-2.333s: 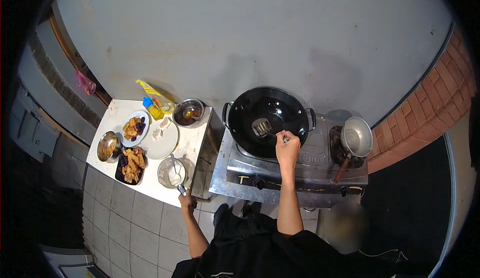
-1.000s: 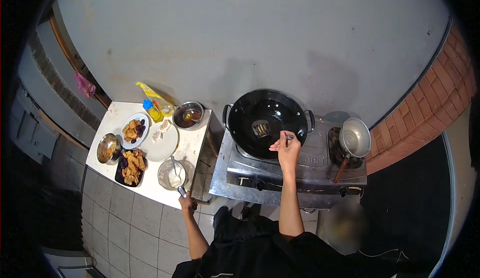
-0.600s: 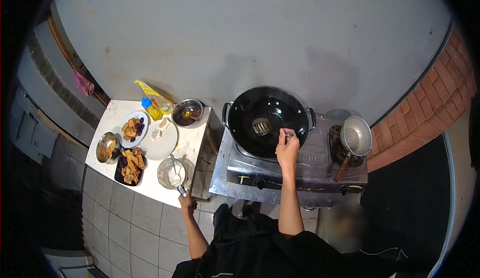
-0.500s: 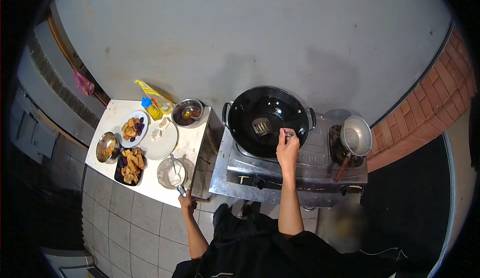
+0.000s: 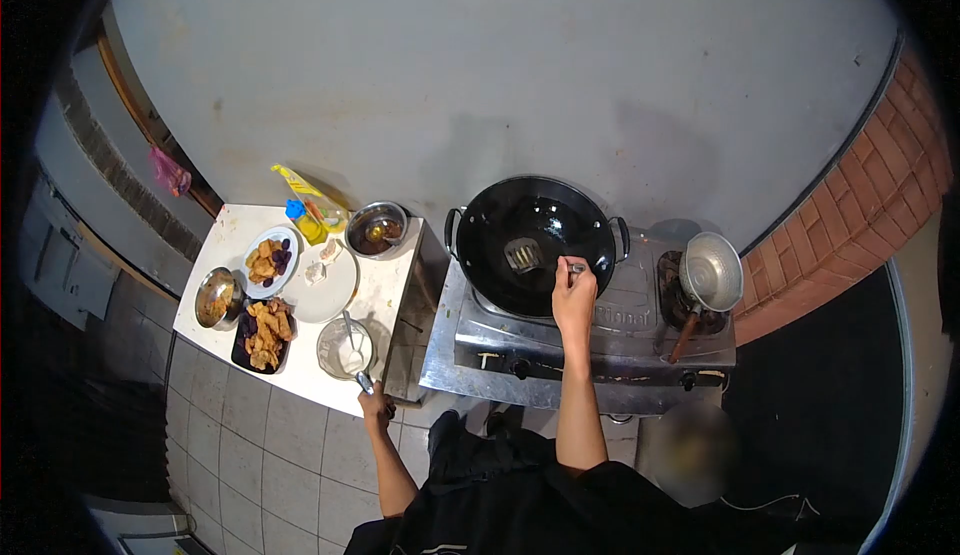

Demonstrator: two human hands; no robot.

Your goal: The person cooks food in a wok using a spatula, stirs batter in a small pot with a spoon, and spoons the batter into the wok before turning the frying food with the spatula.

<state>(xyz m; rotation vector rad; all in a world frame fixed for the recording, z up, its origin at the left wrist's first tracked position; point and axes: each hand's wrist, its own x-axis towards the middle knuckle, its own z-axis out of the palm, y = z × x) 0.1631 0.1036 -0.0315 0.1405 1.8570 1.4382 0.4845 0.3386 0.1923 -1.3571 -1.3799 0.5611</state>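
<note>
A black two-handled wok (image 5: 550,205) sits on the left side of the stove. My right hand (image 5: 575,295) is closed round the handle of a slotted spatula (image 5: 523,255), whose head rests inside the wok. At the front edge of the white table, my left hand (image 5: 377,407) is closed on the end of a metal utensil handle (image 5: 364,383). Just beyond that hand stands a metal bowl (image 5: 327,350) with a spoon and pale contents. Behind the bowl lies a white plate (image 5: 335,295) with small pale pieces near its upper edge.
The white table (image 5: 385,300) also holds a plate of fried food (image 5: 268,260), a black tray of fried food (image 5: 268,335), metal bowls (image 5: 375,217) and a blue-capped bottle (image 5: 305,223). A saucepan (image 5: 712,270) sits on the right burner, its handle pointing frontward.
</note>
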